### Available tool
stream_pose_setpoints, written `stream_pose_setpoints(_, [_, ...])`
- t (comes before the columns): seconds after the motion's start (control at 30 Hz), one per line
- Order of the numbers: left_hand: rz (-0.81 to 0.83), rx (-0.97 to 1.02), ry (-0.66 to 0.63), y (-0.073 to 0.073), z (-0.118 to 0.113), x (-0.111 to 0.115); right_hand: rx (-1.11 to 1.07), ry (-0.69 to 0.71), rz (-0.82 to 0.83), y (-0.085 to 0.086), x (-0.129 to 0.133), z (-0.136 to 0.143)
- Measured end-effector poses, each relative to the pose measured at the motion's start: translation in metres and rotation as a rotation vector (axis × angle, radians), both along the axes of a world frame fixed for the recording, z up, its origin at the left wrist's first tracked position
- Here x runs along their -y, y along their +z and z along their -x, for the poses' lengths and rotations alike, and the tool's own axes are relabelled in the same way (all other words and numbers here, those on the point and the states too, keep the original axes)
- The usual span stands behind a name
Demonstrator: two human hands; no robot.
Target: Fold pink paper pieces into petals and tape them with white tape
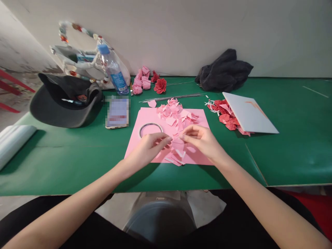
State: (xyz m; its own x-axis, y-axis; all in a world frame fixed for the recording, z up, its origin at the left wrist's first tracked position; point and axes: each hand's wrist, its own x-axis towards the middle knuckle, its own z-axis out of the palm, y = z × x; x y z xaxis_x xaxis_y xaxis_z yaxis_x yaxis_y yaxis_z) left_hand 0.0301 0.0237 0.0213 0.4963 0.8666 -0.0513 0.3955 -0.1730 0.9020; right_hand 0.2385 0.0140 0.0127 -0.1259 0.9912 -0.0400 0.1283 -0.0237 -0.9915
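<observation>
Over a pink paper sheet [135, 147], my left hand [153, 144] and my right hand [201, 139] face each other with fingertips pinched. Between them is a pink paper petal [178, 144], its edges at my fingertips. A heap of folded pink paper pieces [171, 112] lies just beyond my hands. Below them are more pink pieces with white paper strips [169, 160]. Beside my left hand a roll of tape [140, 131] rests flat on the sheet.
Paper roses [160, 85], thin wires [173, 98] and a dark cloth [224, 71] lie at the back. Leftward are a bottle [118, 77], phone [117, 112], cap [54, 110], bag [89, 62] and plastic roll [15, 143]. Right, a white board [251, 114] leans on red petals [228, 119].
</observation>
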Motion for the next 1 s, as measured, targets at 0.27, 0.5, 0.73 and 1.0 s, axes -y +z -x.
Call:
stream_pose_setpoints(0.27, [-0.336,-0.564,-0.036,0.006,0.021,-0.017,0.653,-0.030,-0.136,0.003,-0.017,-0.048])
stream_pose_setpoints(0.5, [-0.319,-0.626,-0.074,-0.001,0.019,-0.019,0.731,0.069,-0.531,-0.010,-0.014,-0.014])
stream_pose_setpoints(0.73, [-0.303,-0.597,-0.090,-0.003,0.022,-0.019,0.748,0.150,-0.588,-0.026,-0.024,0.008])
stream_pose_setpoints(1.0, [-0.291,-0.281,-0.013,0.003,0.025,-0.022,0.658,0.113,-0.605,-0.020,-0.019,0.012])
